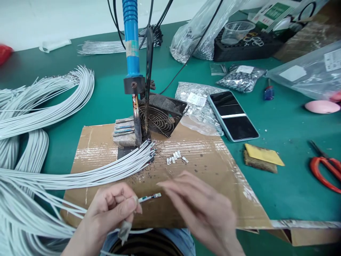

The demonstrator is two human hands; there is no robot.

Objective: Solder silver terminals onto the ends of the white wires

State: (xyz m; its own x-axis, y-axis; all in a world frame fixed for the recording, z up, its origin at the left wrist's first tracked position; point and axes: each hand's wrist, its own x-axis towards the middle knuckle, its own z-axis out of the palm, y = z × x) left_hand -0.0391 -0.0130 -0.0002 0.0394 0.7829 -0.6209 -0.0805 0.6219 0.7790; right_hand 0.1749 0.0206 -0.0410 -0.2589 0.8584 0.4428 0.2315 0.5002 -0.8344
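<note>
The left hand (112,209) was clenched around one white wire (149,196), thumb and forefinger pinching it just behind its stripped, metal-capped end, which pointed toward 3 o'clock over the cardboard sheet (213,167). The right hand (198,208), blurred, lay just beside that end at 3 o'clock, fingers stretched out and loose, grasping nothing that could be made out. At 12 o'clock from the wire end stood the soldering iron (131,42), clamped upright with its tip down, the small fan (160,115) behind it. The likeliest trouble seemed to be a knuckle or sleeve brushing that tip on any reach forward, since the wire bundle (119,167) fanned out right at its foot. The loose metal terminals (176,157) at 1 o'clock looked easy to scatter with a sweep of the right hand, and the slack wires trailing off at 9 o'clock could snag and tug the held one out of the pinch. The cardboard's near edge ran just under both wrists, at the table's edge, so a dropped piece could roll into the lap. Open room lay at 2 to 3 o'clock on bare cardboard, before the phone (232,115), the sponge (262,157) and the scissors (323,169) farther out.
</note>
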